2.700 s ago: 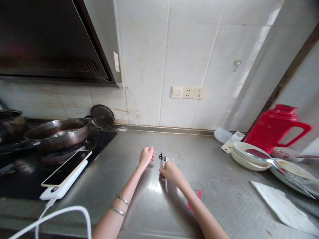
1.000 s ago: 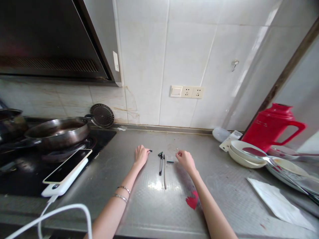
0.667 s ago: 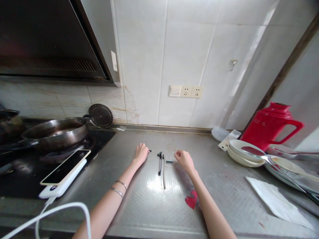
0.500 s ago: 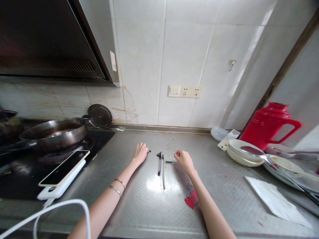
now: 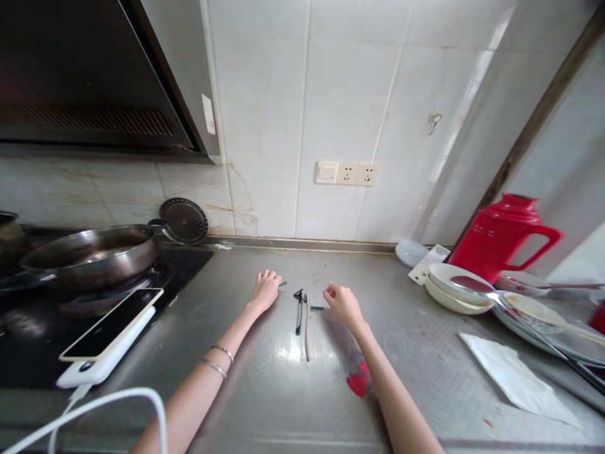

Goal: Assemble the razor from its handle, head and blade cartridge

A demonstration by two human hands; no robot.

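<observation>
On the steel counter (image 5: 265, 391) lie a black pen-like part (image 5: 299, 310), a thin pale rod (image 5: 306, 329) beside it, and a small green piece (image 5: 318, 308). My left hand (image 5: 265, 291) rests on the counter just left of them, fingers curled, with a small dark piece (image 5: 282, 284) at its fingertips. To the right of the parts my right hand (image 5: 341, 301) is closed in a pinch, and what it holds is too small to make out. Neither hand touches the black part or the rod.
A phone on a white power bank (image 5: 109, 329) with a white cable (image 5: 118, 400) lies at the left by a pan (image 5: 89, 252) on the hob. Right: red jug (image 5: 501, 234), stacked bowls (image 5: 451, 289), plates with a spoon (image 5: 543, 318), paper sheet (image 5: 517, 378). A red scrap (image 5: 358, 381) lies under my right forearm.
My right hand has let go of the black part and rod and moved right of them. My left hand has barely moved. The view has drifted slightly.
</observation>
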